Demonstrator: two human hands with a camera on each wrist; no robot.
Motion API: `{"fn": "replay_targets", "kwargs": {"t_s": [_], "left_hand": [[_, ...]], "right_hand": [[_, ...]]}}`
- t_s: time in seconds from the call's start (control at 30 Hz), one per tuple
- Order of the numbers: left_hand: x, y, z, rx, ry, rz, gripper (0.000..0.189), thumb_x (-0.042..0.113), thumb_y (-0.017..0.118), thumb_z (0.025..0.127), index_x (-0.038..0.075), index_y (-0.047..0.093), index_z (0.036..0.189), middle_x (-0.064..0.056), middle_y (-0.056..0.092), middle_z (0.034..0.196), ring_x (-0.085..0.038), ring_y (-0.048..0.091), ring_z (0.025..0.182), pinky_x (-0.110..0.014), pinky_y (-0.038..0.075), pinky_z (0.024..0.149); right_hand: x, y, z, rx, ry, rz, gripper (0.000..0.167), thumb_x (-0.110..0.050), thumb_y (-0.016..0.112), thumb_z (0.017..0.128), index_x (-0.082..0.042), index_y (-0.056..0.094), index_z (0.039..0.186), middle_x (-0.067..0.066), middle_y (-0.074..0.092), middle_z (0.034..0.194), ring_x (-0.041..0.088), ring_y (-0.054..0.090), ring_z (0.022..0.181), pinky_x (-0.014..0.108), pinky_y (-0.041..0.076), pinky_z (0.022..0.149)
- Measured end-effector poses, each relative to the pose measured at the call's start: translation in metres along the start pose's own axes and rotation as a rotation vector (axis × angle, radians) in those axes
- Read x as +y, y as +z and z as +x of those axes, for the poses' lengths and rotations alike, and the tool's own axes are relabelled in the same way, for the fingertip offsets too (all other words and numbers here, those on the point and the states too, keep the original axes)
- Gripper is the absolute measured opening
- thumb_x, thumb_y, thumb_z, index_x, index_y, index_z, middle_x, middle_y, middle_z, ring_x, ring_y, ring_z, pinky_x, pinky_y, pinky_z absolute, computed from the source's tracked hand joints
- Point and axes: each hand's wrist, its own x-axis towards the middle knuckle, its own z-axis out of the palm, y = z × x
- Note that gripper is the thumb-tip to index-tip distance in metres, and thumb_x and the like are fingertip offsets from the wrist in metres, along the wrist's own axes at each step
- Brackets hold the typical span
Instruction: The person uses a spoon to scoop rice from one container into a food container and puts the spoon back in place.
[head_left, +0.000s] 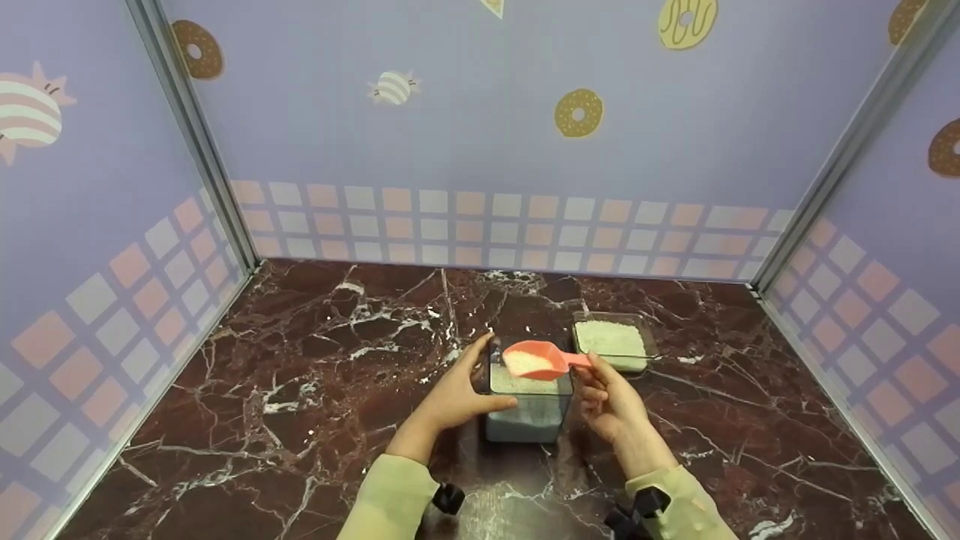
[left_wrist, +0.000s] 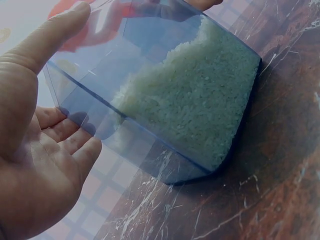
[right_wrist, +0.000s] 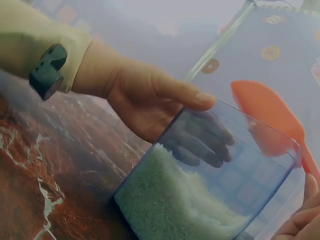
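My left hand (head_left: 454, 397) holds a clear, bluish rectangular container (head_left: 525, 426) at its left side, thumb along the near wall's rim and fingers against the outside. White rice (left_wrist: 195, 95) lies inside, heaped higher on one side in the left wrist view. Between thumb and fingers, my right hand (head_left: 621, 409) pinches the handle of an orange-red scoop (head_left: 553, 360). Rice sits in the scoop's bowl, which is held over the container's opening. In the right wrist view, the scoop (right_wrist: 270, 117) appears above the rim, and only a few right fingers show at the lower right corner.
A second clear container (head_left: 651, 341), partly filled with pale grain, stands behind and right of the first. White bits (head_left: 431, 313) are scattered on the dark red marbled tabletop (head_left: 360, 420). Patterned panels (head_left: 465, 135) enclose the table at the back and both sides.
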Motion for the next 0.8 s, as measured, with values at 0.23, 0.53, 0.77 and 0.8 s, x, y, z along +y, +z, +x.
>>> {"fn": "replay_targets", "kwargs": {"t_s": [0.23, 0.53, 0.77, 0.8], "left_hand": [[0.000, -0.001, 0.000, -0.017, -0.015, -0.010, 0.116, 0.041, 0.091, 0.075, 0.016, 0.021, 0.165, -0.016, 0.021, 0.171, -0.044, 0.035, 0.151, -0.062, 0.028, 0.126], [-0.001, -0.001, 0.001, -0.032, -0.016, -0.026, 0.115, 0.041, 0.090, 0.077, 0.017, 0.020, 0.165, -0.017, 0.018, 0.172, -0.047, 0.037, 0.149, -0.059, 0.031, 0.125], [0.000, -0.001, 0.000, -0.035, -0.018, -0.031, 0.114, 0.039, 0.089, 0.078, 0.018, 0.020, 0.166, -0.017, 0.017, 0.172, -0.049, 0.038, 0.148, -0.058, 0.033, 0.124], [0.000, -0.001, 0.000, -0.034, -0.018, -0.027, 0.113, 0.038, 0.089, 0.078, 0.018, 0.020, 0.166, -0.017, 0.017, 0.172, -0.050, 0.039, 0.148, -0.059, 0.033, 0.124]], "right_hand": [[-0.012, 0.001, -0.002, 0.014, 0.005, 0.044, 0.046, -0.029, 0.044, 0.111, -0.014, 0.070, 0.077, -0.010, 0.068, 0.061, -0.006, 0.035, 0.040, 0.007, 0.027, 0.042], [-0.054, -0.016, -0.011, 0.119, -0.108, 0.154, 0.040, -0.029, 0.052, 0.108, -0.013, 0.069, 0.076, -0.004, 0.073, 0.070, -0.001, 0.039, 0.039, 0.011, 0.032, 0.040], [-0.070, -0.046, 0.003, 0.407, -0.358, 0.139, 0.030, -0.027, 0.067, 0.100, -0.016, 0.068, 0.072, -0.006, 0.068, 0.062, 0.002, 0.041, 0.041, 0.015, 0.034, 0.039], [-0.070, -0.050, 0.006, 0.462, -0.419, 0.113, 0.029, -0.026, 0.069, 0.099, -0.016, 0.067, 0.071, -0.007, 0.065, 0.061, 0.002, 0.041, 0.041, 0.015, 0.034, 0.039]]}}
